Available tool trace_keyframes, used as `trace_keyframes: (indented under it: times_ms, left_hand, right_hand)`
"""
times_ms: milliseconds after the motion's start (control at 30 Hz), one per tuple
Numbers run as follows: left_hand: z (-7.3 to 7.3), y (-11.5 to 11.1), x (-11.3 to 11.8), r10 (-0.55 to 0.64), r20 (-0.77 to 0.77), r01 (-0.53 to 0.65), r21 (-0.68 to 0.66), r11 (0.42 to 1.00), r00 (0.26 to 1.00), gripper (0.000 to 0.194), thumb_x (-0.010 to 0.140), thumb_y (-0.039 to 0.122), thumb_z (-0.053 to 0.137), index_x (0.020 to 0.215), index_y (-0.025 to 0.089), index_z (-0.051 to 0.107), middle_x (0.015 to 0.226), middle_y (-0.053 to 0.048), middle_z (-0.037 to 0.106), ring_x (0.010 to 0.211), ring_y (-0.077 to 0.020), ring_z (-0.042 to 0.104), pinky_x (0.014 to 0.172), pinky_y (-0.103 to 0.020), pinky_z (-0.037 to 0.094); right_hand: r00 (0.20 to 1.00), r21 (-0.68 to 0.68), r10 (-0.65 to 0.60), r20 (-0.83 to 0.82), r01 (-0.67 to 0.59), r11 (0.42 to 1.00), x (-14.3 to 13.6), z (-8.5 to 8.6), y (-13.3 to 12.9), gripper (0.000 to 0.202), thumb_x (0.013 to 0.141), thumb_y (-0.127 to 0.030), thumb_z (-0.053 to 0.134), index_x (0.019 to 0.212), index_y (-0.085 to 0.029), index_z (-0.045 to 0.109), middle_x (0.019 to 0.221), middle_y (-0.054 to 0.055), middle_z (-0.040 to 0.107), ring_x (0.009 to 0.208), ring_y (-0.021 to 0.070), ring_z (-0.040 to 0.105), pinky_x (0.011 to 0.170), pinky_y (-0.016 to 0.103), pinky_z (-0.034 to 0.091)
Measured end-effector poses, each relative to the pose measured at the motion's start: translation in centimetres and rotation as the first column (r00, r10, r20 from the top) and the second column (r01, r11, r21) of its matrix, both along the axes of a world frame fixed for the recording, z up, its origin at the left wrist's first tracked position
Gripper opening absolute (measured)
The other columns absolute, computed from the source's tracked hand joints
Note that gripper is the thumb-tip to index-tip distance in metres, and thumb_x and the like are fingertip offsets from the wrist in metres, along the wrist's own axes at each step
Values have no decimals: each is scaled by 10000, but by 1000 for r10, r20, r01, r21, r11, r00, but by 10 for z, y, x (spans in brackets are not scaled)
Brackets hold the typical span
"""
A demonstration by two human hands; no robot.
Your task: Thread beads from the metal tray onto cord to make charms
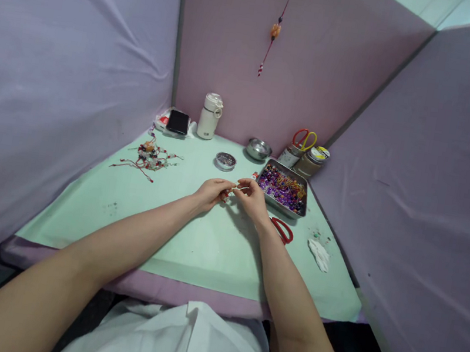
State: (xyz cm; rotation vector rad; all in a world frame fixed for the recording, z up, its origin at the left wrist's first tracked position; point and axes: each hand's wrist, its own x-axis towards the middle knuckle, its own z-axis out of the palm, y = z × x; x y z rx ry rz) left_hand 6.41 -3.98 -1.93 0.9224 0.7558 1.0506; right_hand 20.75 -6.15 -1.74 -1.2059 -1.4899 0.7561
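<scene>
Above the middle of the pale green tabletop (pixel 206 243), my left hand (pixel 213 192) and my right hand (pixel 252 197) meet fingertip to fingertip. Both are closed in a pinch. A small red-and-white cord piece (pixel 225 196) shows under the left fingers; most of it is hidden. What the right fingertips pinch is too small to make out. Just beyond the right hand stands a metal tray (pixel 282 208) full of purple and amber beads. Red-handled scissors (pixel 283 231) lie beside the right wrist, their blades partly covered by it.
Finished-looking beaded cords (pixel 151 157) lie at the left. A round dish of small dark bits (pixel 225 161), a steel bowl (pixel 259 149), a white bottle (pixel 209 117), a phone (pixel 178 122) and jars (pixel 312 162) stand behind. A crumpled white cloth (pixel 318 254) lies right. A beaded strand (pixel 275 31) hangs on the back wall.
</scene>
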Motion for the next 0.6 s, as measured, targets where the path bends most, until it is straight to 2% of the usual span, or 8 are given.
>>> trace_keyframes:
  times_ms: [233, 467, 600]
  left_hand:
    - [-3, 1, 0, -21, -10, 21, 17, 1000, 1000, 185, 610, 267, 723, 690, 111, 664, 577, -1, 517, 499, -67, 446, 468, -219, 344]
    - [2, -2, 1, 11, -26, -11, -11, 1000, 1000, 152, 616, 244, 701, 609, 122, 612, 565, -4, 522, 479, -65, 442, 466, -222, 349]
    - [3, -4, 1, 28, -42, -28, 15, 1000, 999, 169, 616, 260, 707, 620, 119, 614, 579, -4, 530, 489, -61, 447, 483, -217, 339]
  right_hand:
    - [999, -7, -21, -44, 21, 1000, -3, 3, -2, 347, 653, -403, 689, 904, -199, 562, 819, 4, 583, 672, 120, 527, 655, 268, 431]
    - [998, 33, -68, 7, 68, 997, -7, 4, -4, 278, 706, -448, 626, 811, -197, 569, 751, 15, 586, 679, 138, 511, 655, 273, 424]
    - [997, -22, -58, -54, 56, 998, -9, 4, -4, 249, 694, -427, 623, 776, -196, 576, 680, -4, 564, 624, 125, 486, 600, 259, 399]
